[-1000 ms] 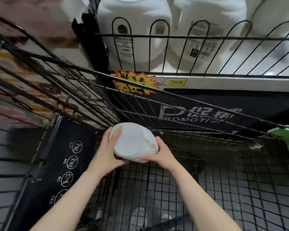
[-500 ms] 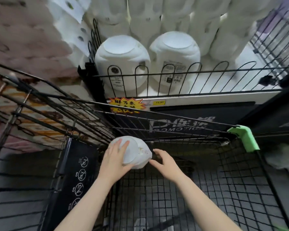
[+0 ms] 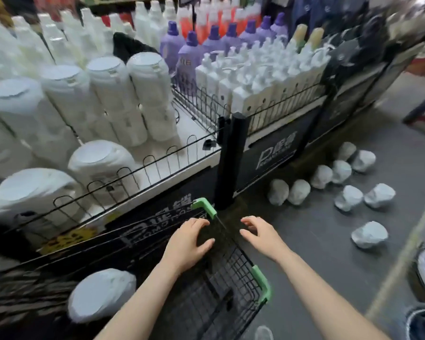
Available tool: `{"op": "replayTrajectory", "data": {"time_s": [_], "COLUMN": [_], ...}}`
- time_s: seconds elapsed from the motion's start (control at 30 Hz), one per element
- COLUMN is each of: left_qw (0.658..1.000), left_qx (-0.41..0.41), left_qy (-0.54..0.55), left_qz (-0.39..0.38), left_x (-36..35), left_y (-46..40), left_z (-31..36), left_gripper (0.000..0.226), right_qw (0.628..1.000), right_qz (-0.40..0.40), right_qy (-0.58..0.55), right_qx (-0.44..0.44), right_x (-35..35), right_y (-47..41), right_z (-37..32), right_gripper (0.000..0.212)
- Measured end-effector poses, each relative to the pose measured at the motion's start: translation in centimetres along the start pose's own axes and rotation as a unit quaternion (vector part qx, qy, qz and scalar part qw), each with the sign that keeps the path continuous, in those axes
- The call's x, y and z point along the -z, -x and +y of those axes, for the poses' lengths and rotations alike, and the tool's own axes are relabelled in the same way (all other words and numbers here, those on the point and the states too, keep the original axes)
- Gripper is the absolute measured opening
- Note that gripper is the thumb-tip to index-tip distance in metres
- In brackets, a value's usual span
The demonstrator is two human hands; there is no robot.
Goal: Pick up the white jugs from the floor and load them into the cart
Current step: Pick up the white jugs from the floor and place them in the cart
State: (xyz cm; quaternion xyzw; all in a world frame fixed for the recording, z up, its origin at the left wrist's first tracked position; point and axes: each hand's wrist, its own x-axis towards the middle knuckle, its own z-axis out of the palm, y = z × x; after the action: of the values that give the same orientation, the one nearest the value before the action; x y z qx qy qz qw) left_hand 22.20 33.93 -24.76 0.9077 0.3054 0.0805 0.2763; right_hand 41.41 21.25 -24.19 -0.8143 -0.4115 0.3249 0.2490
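Black wire mesh forms the cart (image 3: 233, 273), whose rim carries green plastic corner guards (image 3: 261, 282). Inside it, toward the side away from the green guards, one white jug (image 3: 101, 294) lies in the basket, blurred but plainly alone there; the rest of the visible mesh floor shows no other load.

Both hands hover empty over the cart's rim. The left hand (image 3: 188, 244) is spread, fingers loosely curved, above the mesh just inside the rim and grasping nothing. The right hand (image 3: 261, 233) is likewise released, fingers half curled, just outside the rim over the grey floor (image 3: 317, 261). Whether either hand touches the wire cannot be told.

Beyond the cart, past its far green corner, a black post (image 3: 231, 163) marks the corner of a display shelf (image 3: 157, 155) fenced with low black wire loops. On the shelf, nearest the cart, stand large white tubs (image 3: 101, 165) with flat lids, and behind them stacks of taller white containers (image 3: 108, 94). Farther from the cart the shelf holds rows of white pump bottles (image 3: 255, 77), purple bottles (image 3: 172, 45) and orange-red bottles (image 3: 201, 18).

On the floor to the right of the cart, well apart from it, lie the remaining white jugs (image 3: 369, 234): one alone nearest the cart, and a loose scatter of about nine more along the base of the shelf.
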Motion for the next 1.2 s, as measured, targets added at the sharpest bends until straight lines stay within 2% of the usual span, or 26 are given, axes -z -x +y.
{"op": "replayTrajectory", "data": {"time_s": [0.1,0.47,0.8,0.87,1.0,1.2], "left_qw": [0.999,0.989,0.964,0.952,0.928,0.878], "left_qx": [-0.047,-0.111,-0.187,-0.213,-0.255,-0.331], "left_qy": [0.000,0.026,0.031,0.025,0.004,-0.019], "left_qz": [-0.019,-0.090,-0.186,-0.219,-0.272,-0.346], "left_x": [-3.1,-16.2,-24.5,-26.4,-30.1,-36.1], "left_y": [-4.5,-22.5,-39.7,-44.3,-54.1,-65.0], "left_z": [5.3,25.4,35.9,37.7,41.7,49.2], "left_gripper": [0.046,0.051,0.053,0.062,0.054,0.061], "right_qw": [0.999,0.968,0.891,0.873,0.831,0.767], "right_qz": [0.031,0.126,0.238,0.261,0.297,0.343], "right_qy": [-0.011,-0.105,-0.231,-0.250,-0.294,-0.370], "right_qx": [-0.038,-0.191,-0.309,-0.327,-0.366,-0.397], "right_x": [5.2,24.1,34.0,35.7,39.1,44.0], "right_y": [1.2,3.0,-1.3,-3.0,-6.4,-9.7], "right_z": [4.8,26.0,39.4,41.8,45.8,50.9], "right_gripper": [0.038,0.046,0.051,0.049,0.052,0.062]}}
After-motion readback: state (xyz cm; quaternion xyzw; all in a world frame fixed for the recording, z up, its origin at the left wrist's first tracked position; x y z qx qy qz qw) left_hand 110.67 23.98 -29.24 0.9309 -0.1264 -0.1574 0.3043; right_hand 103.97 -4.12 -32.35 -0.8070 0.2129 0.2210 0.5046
